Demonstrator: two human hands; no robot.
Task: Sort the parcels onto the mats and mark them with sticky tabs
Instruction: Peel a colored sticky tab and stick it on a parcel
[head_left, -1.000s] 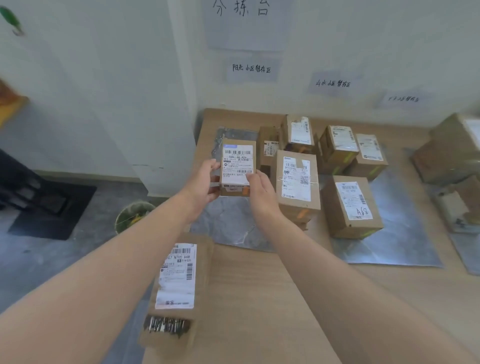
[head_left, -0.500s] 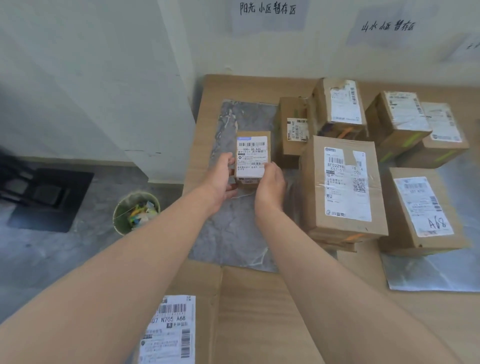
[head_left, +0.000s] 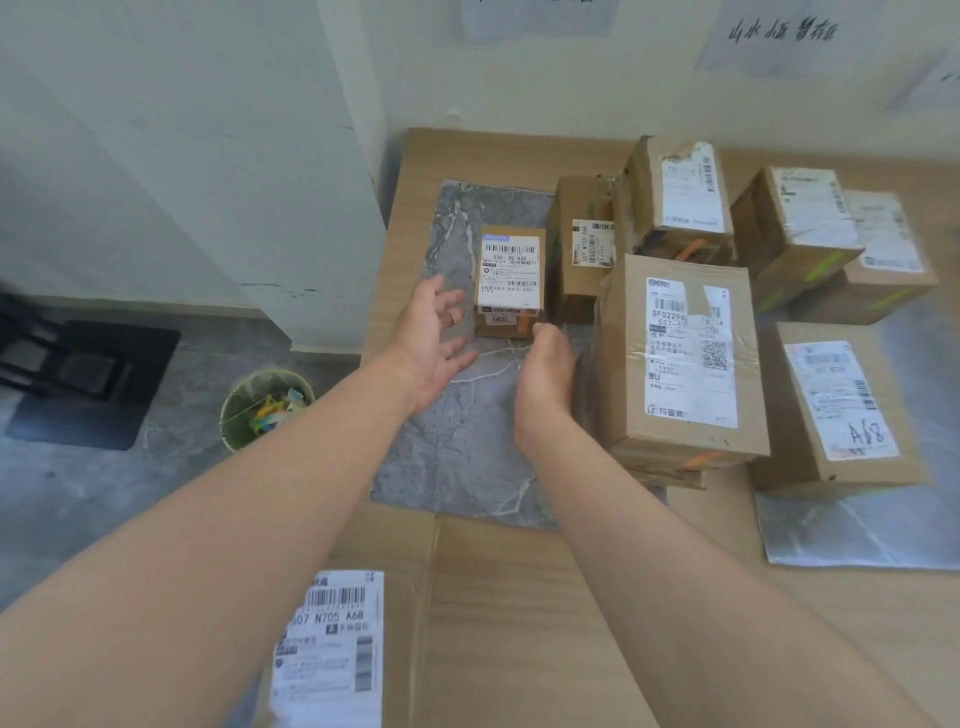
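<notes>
A small brown parcel (head_left: 509, 280) with a white label stands on the grey marbled mat (head_left: 457, 441) at the table's left. My left hand (head_left: 434, 343) hovers just left of it, fingers spread, holding nothing. My right hand (head_left: 545, 374) is just in front of its lower right corner, fingers loosely curled and empty. Neither hand grips the parcel. Several more labelled parcels crowd the mat's right side, the largest (head_left: 680, 358) right beside my right wrist. No sticky tabs are visible.
A second grey mat (head_left: 857, 530) lies to the right with a parcel marked A68 (head_left: 841, 410). A flat labelled carton (head_left: 363, 639) sits at the table's near edge. On the floor to the left stands a waste bin (head_left: 267, 408). Paper signs hang on the wall (head_left: 779, 36).
Both hands set the small parcel down on the grey mat, let go of it and drew back a little. The camera moved closer to the table.
</notes>
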